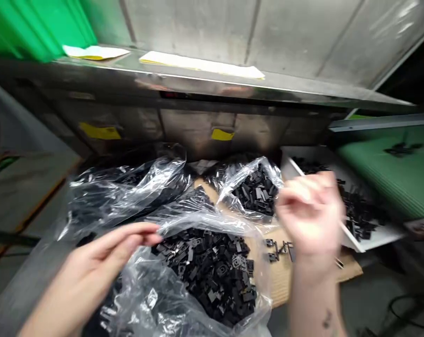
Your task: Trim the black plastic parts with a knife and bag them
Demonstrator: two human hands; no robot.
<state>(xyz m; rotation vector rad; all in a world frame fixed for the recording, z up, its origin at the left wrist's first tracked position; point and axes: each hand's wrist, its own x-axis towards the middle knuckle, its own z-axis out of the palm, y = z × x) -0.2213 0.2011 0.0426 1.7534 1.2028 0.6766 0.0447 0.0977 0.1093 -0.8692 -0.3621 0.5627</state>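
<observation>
A clear plastic bag (156,292) lies open in front of me, filled with small black plastic parts (215,276). At its upper left rim, my left hand (110,255) has its thumb and fingers closed on the film. My right hand (308,213) is raised to the right of the bag, above the cardboard, and blurred by motion. Its fingers are curled in; whether anything is inside them is hidden. Just left of my right wrist, a few loose black parts (277,250) lie on the cardboard (280,283).
Behind stand another open bag of black parts (257,192) and a larger bag (124,192) at left. A white tray (383,236) with black pieces sits below a green ribbed conveyor belt (380,164) at right. A metal ledge (285,86) with papers crosses above.
</observation>
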